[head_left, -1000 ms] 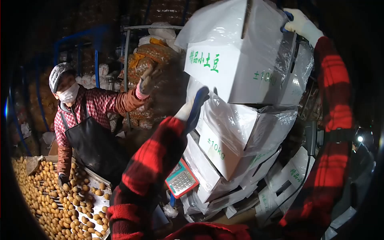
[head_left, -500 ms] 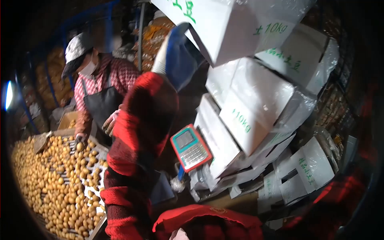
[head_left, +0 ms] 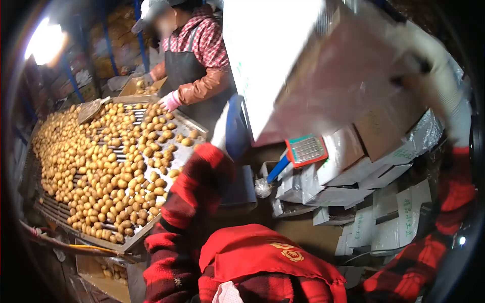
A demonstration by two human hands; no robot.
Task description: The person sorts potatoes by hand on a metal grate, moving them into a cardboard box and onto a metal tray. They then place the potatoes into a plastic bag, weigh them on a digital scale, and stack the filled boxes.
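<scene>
A large white box point(head_left: 323, 86) is raised in front of me, its near side blurred. My left hand point(head_left: 233, 129), in a blue and white glove, presses against the box's left edge. At the box's right side is my right hand point(head_left: 437, 65), in a pale glove smeared by motion, its fingers against the box. Below the box stands a red scale display point(head_left: 307, 150) with a keypad, on a blue post. Stacked white boxes point(head_left: 348, 166) in clear plastic lie behind and below it.
On the left, potatoes point(head_left: 111, 187) cover a slatted metal sorting table point(head_left: 194, 123). A co-worker point(head_left: 197, 55) in an apron stands behind it, one gloved hand at the potatoes. Flattened white cartons point(head_left: 386, 222) lie at lower right. A carton point(head_left: 103, 283) holding potatoes sits at lower left.
The view has swung left, showing more of the sorting table. The raised box now fills the upper middle, and my right hand has come into view at its side. The co-worker's arms have moved.
</scene>
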